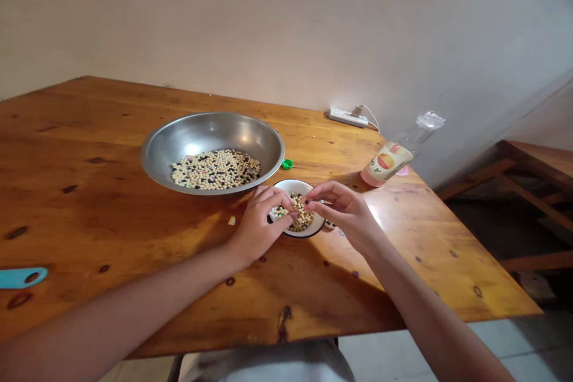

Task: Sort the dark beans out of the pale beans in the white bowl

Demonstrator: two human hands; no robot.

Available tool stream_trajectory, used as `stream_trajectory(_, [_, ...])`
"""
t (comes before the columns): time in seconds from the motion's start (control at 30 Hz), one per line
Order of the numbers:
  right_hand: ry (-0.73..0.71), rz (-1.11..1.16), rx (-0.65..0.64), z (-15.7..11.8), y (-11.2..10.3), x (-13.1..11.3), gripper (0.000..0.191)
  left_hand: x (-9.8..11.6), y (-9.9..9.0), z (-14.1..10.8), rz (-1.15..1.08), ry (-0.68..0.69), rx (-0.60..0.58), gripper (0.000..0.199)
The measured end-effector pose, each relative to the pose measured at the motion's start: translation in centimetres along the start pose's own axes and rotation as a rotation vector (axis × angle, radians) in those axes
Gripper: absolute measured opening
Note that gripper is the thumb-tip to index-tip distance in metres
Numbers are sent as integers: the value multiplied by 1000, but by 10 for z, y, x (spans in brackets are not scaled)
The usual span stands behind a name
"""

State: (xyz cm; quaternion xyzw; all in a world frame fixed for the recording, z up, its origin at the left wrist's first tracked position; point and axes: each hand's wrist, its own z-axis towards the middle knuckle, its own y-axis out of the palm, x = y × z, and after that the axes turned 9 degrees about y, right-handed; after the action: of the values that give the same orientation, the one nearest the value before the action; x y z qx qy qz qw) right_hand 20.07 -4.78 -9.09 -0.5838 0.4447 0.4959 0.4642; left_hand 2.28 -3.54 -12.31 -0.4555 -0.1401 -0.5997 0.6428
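A white enamel bowl with a dark rim holds many small tan and cream round pieces, beads or beans; I cannot tell which. My left hand reaches over its left side, thumb and fingers closed together close above the pieces. Whatever those fingers may hold is hidden. At the bowl's right side, my right hand pinches a small black bead between thumb and forefinger. Behind the left hand stands a wide steel basin with mixed cream, black and a few coloured round pieces.
A green cap lies beside the basin. A clear, labelled plastic bottle stands at the right, near a white power strip by the wall. A turquoise handle lies at the left of the wooden table. A wooden bench is beyond its right edge.
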Motion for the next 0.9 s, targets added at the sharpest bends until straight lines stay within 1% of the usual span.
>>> stream_trajectory(0.17, [-39,2,26,1,-2,4,19,-2,1,0,6,17,4,12])
stream_trajectory(0.37, [-42,-40,49,1,-3,6,17,-2,1,-1,13,14,2,12])
stream_trajectory(0.6, [-60,-52,72,3,-2,8,19,-2,1,0,27,20,9,12])
stream_trajectory(0.9, [-93,-30,55,3,0,7,15,-2,2,-1,37,29,5,12])
